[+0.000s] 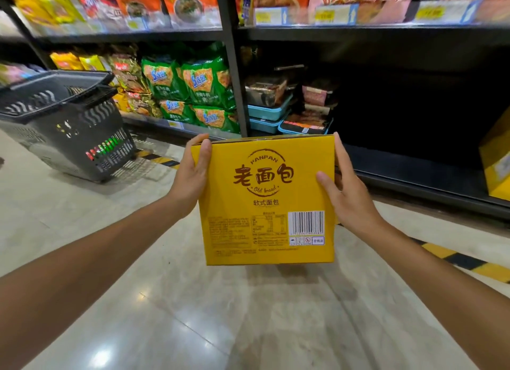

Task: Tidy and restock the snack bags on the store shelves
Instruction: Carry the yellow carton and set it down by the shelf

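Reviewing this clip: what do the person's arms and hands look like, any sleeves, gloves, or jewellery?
Both forearms are bare as far as the frame shows, with no sleeve in view. The left hand and right hand wear no gloves, and no rings, watch or wristband are visible.

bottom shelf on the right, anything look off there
Yes: the bottom shelf is mostly bare and dark, with one yellow box alone at its far right. A matching yellow bread box is held in both hands.
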Demonstrator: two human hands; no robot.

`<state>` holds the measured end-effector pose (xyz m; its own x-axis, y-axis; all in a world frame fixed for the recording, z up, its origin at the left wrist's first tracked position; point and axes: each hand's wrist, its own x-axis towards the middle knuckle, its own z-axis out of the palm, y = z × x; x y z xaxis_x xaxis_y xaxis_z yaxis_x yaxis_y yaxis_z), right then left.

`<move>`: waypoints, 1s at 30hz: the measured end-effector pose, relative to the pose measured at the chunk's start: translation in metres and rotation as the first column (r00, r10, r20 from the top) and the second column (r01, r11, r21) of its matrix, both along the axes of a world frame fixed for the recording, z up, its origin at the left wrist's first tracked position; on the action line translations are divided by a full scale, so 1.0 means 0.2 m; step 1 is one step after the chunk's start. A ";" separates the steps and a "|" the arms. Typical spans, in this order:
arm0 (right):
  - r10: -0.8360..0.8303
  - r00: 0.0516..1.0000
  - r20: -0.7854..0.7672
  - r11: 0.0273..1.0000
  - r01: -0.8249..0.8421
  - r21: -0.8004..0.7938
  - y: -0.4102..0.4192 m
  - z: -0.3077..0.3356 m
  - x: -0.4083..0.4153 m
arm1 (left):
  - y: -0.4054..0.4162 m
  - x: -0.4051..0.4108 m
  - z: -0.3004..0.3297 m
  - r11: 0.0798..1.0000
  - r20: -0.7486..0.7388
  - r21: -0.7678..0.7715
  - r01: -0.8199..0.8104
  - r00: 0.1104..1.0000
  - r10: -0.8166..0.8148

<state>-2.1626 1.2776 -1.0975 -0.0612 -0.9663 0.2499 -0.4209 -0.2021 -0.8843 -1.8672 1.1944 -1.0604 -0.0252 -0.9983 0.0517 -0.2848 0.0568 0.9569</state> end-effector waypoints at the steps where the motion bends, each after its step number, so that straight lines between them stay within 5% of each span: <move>1: 0.003 1.000 -0.004 1.000 -0.003 0.004 -0.01 -0.01 -0.01 | 0.00 0.00 0.00 1.000 0.001 0.009 -0.004 1.000 0.004; 14: -0.020 0.999 0.040 1.000 0.020 -0.004 0.03 -0.02 0.01 | 0.04 0.01 0.01 1.000 0.006 0.014 0.009 1.000 -0.009; 20: -0.043 0.996 0.080 0.999 0.041 0.025 0.18 -0.07 -0.03 | 0.25 -0.03 -0.01 0.995 0.013 -0.102 0.002 1.000 -0.001; 25: -0.207 0.966 0.157 0.976 0.191 0.109 0.39 -0.17 -0.23 | 0.52 -0.16 -0.18 0.992 0.099 -0.007 0.124 0.987 -0.123; 30: -0.288 0.942 0.172 0.940 0.244 0.239 0.59 -0.30 -0.43 | 0.85 -0.38 -0.44 0.965 -0.002 0.048 0.259 0.966 -0.259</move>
